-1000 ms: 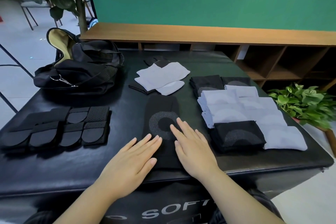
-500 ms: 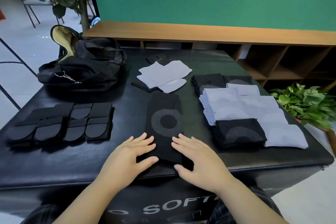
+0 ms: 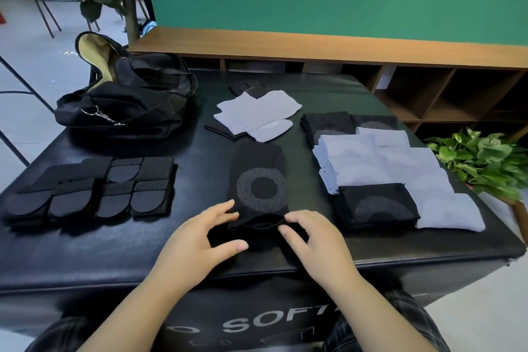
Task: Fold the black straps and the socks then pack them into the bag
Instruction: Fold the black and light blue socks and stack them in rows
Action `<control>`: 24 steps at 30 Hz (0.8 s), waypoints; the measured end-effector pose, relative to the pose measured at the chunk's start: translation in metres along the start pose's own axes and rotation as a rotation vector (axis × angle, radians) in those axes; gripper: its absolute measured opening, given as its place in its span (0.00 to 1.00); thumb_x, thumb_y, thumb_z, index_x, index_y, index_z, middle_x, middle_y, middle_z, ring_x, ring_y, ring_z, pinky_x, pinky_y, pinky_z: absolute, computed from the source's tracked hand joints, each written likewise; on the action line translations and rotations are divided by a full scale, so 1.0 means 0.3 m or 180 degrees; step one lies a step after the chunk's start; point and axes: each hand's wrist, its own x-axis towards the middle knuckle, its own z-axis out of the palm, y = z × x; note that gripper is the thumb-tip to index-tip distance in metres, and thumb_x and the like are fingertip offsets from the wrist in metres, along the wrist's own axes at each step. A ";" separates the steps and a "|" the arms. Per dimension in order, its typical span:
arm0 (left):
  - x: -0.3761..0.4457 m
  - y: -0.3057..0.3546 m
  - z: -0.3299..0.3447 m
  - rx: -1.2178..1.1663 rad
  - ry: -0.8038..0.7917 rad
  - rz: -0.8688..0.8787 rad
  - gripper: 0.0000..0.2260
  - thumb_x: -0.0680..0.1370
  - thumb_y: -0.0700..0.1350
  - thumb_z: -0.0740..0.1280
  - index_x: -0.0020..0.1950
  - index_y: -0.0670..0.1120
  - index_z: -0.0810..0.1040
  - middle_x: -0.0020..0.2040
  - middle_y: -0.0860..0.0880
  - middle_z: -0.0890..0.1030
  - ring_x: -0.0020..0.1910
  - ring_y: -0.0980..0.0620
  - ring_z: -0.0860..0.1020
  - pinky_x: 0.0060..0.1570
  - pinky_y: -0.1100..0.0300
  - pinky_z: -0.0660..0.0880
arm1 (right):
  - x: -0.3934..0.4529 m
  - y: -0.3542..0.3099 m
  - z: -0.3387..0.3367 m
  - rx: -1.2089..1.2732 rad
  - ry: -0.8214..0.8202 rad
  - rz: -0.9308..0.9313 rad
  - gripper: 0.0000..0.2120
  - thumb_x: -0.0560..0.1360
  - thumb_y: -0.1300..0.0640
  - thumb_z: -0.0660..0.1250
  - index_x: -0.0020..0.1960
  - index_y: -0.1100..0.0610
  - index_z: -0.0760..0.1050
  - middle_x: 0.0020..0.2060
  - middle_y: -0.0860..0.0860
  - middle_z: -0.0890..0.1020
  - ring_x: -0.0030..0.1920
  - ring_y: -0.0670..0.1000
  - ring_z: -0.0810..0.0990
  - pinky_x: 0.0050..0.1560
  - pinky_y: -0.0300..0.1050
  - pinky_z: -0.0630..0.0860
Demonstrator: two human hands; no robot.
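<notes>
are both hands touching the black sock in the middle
Touching. The head view shows the left hand and right hand each pinching the near edge of the black sock, lifting it slightly.

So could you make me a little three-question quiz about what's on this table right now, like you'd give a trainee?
1. True or false: the black bag lies at the far left of the table, its top open.
2. What are both hands gripping? A) a white sock B) the near end of the black sock with the grey ring C) a folded strap
3. Fill in: the folded black straps lie to the ____ of that sock.

Key
1. True.
2. B: the left hand and right hand pinch its near edge.
3. Left; the folded socks lie to its right.
</notes>
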 end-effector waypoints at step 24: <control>0.143 0.069 0.091 0.1465 0.1101 -0.0304 0.13 0.80 0.57 0.56 0.55 0.49 0.68 0.38 0.54 0.75 0.46 0.52 0.71 0.36 0.56 0.73 | 0.120 -0.078 0.030 -0.1011 -0.0198 0.1081 0.11 0.80 0.45 0.53 0.44 0.52 0.63 0.32 0.46 0.69 0.35 0.50 0.70 0.30 0.43 0.60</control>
